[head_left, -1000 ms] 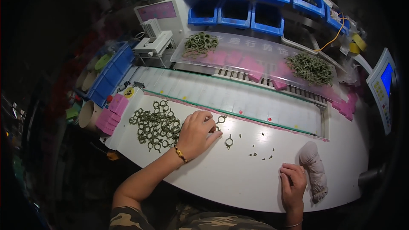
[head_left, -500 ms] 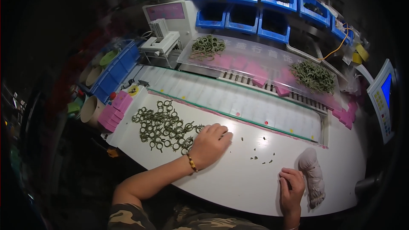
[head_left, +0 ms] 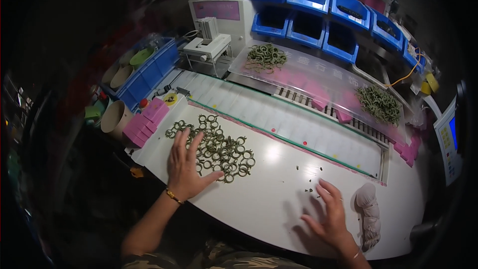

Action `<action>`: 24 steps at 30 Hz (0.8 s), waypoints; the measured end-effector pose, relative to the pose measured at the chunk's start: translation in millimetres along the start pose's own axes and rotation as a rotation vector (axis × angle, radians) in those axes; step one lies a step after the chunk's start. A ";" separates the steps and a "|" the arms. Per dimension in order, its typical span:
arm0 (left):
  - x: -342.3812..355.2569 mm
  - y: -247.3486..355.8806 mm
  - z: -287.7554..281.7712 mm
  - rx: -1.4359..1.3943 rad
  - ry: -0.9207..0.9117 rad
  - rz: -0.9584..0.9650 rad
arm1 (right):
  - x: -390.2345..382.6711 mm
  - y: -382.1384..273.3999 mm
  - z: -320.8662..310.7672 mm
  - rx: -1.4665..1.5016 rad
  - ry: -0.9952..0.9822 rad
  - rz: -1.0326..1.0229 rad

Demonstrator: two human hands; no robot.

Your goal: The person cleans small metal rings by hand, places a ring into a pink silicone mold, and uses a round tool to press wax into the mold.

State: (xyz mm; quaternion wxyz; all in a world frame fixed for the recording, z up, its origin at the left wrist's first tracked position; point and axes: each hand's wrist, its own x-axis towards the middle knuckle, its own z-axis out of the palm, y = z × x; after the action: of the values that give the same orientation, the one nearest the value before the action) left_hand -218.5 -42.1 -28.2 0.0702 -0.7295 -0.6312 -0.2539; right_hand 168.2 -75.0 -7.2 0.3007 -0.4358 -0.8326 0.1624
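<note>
Over the left part of the white surface (head_left: 254, 204), the left hand (head_left: 186, 169) is covering the near-left side of a pile of green rings (head_left: 224, 152). Its fingers are spreading forward, thumb standing wide of them; can't tell if the fingertips are touching rings. A dark-and-gold bracelet (head_left: 175, 196) is circling that wrist. Over to the right, the right hand (head_left: 328, 214) is hovering above the surface, thumb and fingers spreading apart, shadow falling to its left.

The pile is lying loose, rings overlapping, edge ones showing as full loops. Just past the right hand's fingertips, small green bits (head_left: 310, 189) are lying scattered. Right of that hand, a pale cloth bundle (head_left: 369, 214) is lying lengthwise, near it.

Beyond the pile, a long white belt (head_left: 264, 124) with green edging is stretching diagonally across. Behind it, a clear tray (head_left: 318, 72) is carrying a left heap (head_left: 267, 57) of green rings and a right heap (head_left: 379, 104) of tangled green pieces.

Out left, pink blocks (head_left: 144, 127) are sitting beside a beige cup (head_left: 113, 118), a blue crate (head_left: 149, 77) standing behind. At the back, blue bins (head_left: 309, 6) are standing in two rows. Far right, a control panel (head_left: 445, 137) is standing tilted, its blue screen glowing.
</note>
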 end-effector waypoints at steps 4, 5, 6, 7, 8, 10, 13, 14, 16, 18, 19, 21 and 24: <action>-14.0 -47.9 -5.6 0.099 -0.017 -0.078 | 57.4 -17.0 44.7 0.078 -0.209 -0.163; -13.5 -59.6 -1.0 0.071 -0.032 -0.135 | 69.7 -20.5 58.0 0.017 -0.224 -0.188; -9.9 -62.7 -0.3 0.070 -0.024 -0.135 | 81.2 -21.7 71.3 -0.038 -0.238 -0.213; -4.1 -64.2 0.1 0.062 -0.092 -0.148 | 93.1 -22.5 83.5 -0.055 -0.253 -0.198; -2.2 -67.1 0.3 0.058 -0.165 -0.168 | 104.1 -25.9 96.3 -0.064 -0.273 -0.186; 2.2 -68.9 6.6 0.058 -0.161 -0.156 | 123.0 -36.5 111.6 -0.063 -0.310 -0.131; 18.9 -62.3 16.4 0.029 -0.124 -0.134 | 141.6 -38.9 129.0 -0.073 -0.274 -0.144; 23.2 -63.2 18.7 0.028 -0.123 -0.135 | 146.4 -41.2 133.7 -0.073 -0.257 -0.164; 32.7 -69.1 27.8 0.010 -0.096 -0.123 | 155.9 -43.1 142.2 -0.075 -0.239 -0.184; 44.6 -75.1 37.7 -0.001 -0.072 -0.103 | 164.4 -42.4 150.2 -0.094 -0.233 -0.208; 51.3 -76.6 40.9 -0.029 -0.101 -0.098 | 168.9 -42.8 152.2 -0.109 -0.227 -0.212; 62.8 -76.2 44.0 -0.080 -0.114 -0.080 | 177.4 -40.0 157.1 -0.089 -0.218 -0.227; 75.4 -81.0 51.0 -0.109 -0.133 -0.058 | 187.9 -39.2 161.2 -0.047 -0.200 -0.253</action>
State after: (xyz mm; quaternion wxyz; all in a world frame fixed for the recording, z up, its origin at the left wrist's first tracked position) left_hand -276.1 61.9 -55.2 -0.0191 -0.7290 -0.6405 -0.2406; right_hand -42.5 56.1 -42.4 0.2239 -0.3158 -0.9104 0.1461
